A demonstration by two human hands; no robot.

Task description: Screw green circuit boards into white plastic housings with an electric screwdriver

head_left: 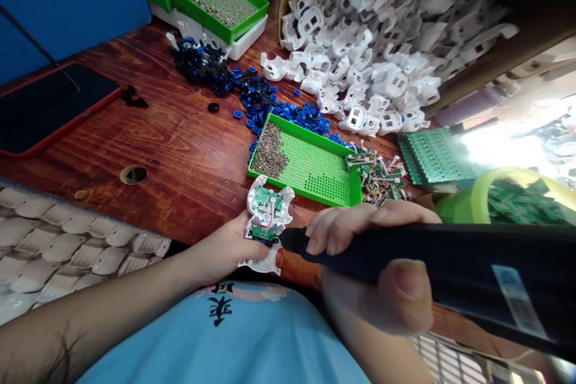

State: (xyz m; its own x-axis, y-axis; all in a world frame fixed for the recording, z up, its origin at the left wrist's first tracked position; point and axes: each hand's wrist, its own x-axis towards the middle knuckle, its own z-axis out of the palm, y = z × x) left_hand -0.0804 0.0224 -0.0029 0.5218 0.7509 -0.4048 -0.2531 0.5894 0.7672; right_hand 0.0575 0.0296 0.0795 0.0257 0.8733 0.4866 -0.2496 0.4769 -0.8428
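Note:
My left hand [234, 249] is closed on a white plastic housing [263, 261] near the table's front edge. Green circuit boards [269, 199] and thin wires sit inside the housing. Wrapped in my right hand [373, 252] is a black electric screwdriver [450, 258], lying nearly level. Its tip end points left and meets the housing's right side beside the lower board; the exact contact point is too small to make out. Just behind the housing lies a green perforated tray [315, 162] with small screws [270, 153] heaped at its left end.
White housings [360, 66] spill from a cardboard box at the back right. Blue parts [297, 114] lie behind the tray, wired boards [382, 177] to its right. A phone [54, 105] is at left, a yellow-green bucket [479, 201] at right. More white shells [67, 246] fill the lower left.

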